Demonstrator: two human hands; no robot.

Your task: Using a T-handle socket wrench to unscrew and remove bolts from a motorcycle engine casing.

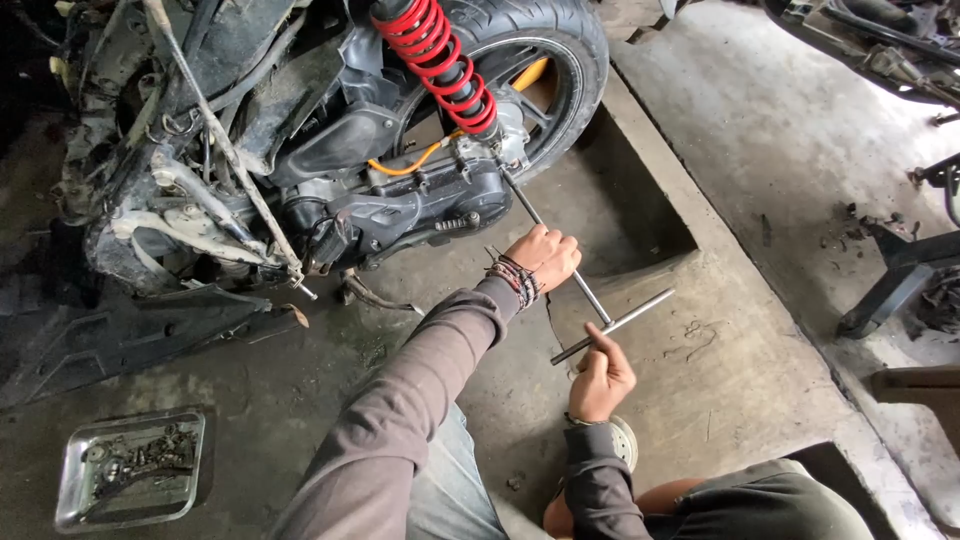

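Observation:
A long steel T-handle wrench runs from the bolt area below the red shock spring of a stripped scooter down to its crossbar. My left hand, with bracelets at the wrist, is closed around the wrench's shaft about midway. My right hand grips the crossbar's near end. The wrench's socket end sits at the rear of the black engine casing, next to the rear tyre.
A metal tray of several bolts and small parts lies on the concrete floor at lower left. A black plastic panel lies beside the scooter. A sunken recess in the floor sits right of the wheel. A black stand is at right.

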